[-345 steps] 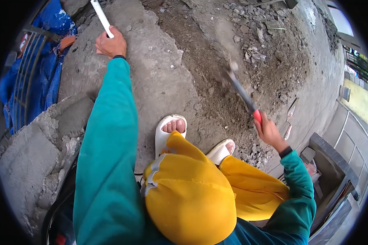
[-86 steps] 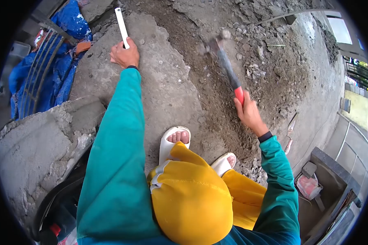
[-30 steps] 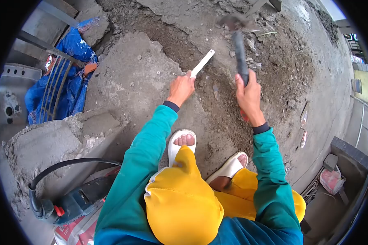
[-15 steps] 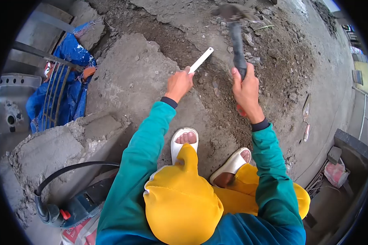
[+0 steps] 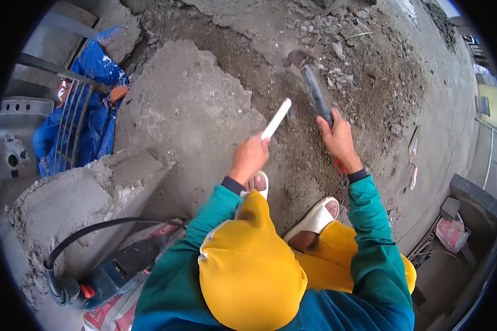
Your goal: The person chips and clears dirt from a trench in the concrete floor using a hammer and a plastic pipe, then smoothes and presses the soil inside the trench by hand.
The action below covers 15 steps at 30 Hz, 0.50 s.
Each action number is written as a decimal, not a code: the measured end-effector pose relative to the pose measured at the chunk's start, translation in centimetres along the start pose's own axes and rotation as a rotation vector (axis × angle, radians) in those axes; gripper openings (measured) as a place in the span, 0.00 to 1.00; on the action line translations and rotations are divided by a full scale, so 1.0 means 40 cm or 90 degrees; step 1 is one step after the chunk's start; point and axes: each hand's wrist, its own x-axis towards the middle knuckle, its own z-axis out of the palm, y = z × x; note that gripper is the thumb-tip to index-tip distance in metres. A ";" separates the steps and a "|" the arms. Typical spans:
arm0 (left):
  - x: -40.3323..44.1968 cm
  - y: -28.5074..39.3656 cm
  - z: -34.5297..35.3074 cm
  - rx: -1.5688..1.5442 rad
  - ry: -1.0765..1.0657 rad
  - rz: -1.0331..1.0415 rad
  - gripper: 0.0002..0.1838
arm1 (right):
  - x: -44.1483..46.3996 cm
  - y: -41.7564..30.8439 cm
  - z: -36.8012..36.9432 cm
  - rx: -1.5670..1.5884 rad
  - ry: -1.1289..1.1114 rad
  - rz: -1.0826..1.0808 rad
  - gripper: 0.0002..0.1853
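My left hand [image 5: 249, 156] is closed round the lower end of a white flat bar [image 5: 276, 118], which points up and to the right over the broken ground. Facing it on the right, my right hand [image 5: 339, 140] grips a hammer [image 5: 316, 92] by its dark handle, part of the red grip showing below the palm. The hammer's head is blurred and sits above the dirt, up and to the right of the bar's tip. Bar and hammer are apart in the picture. Loose soil and rubble [image 5: 378, 94] lie to the right of the hammer.
A trowel [image 5: 413, 146] lies on the concrete at the right. A dark basin [image 5: 444, 276] holds a stained container. At the left are a blue tarp [image 5: 96, 69], a metal sink [image 5: 17, 143], a concrete block [image 5: 66, 204] and a corded power tool [image 5: 113, 276].
Since half a second ago, the hammer head has come down and left, and my left hand with the white bar has moved slightly down and right. Earlier, my left hand was far left.
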 end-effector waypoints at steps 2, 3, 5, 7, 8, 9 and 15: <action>0.069 0.033 -0.055 -0.075 0.163 0.001 0.14 | 0.004 -0.011 -0.012 0.024 0.029 -0.011 0.16; 0.114 0.036 -0.061 -0.074 0.165 0.001 0.14 | 0.007 -0.013 -0.015 0.025 0.029 -0.012 0.16; 0.192 0.043 -0.052 -0.071 0.240 0.014 0.13 | 0.015 -0.031 -0.027 0.058 0.071 -0.046 0.16; 0.226 0.013 0.049 -0.088 0.240 -0.028 0.12 | 0.013 -0.052 -0.041 0.045 0.048 -0.031 0.16; 0.185 0.031 0.076 -0.104 0.191 -0.042 0.11 | 0.014 -0.048 -0.046 0.038 0.052 -0.041 0.17; 0.136 0.028 0.143 -0.148 0.141 -0.016 0.12 | 0.018 -0.043 -0.050 0.033 0.061 -0.050 0.17; -0.024 0.079 0.123 -0.148 -0.122 0.058 0.15 | 0.001 -0.041 -0.076 0.033 0.043 -0.021 0.15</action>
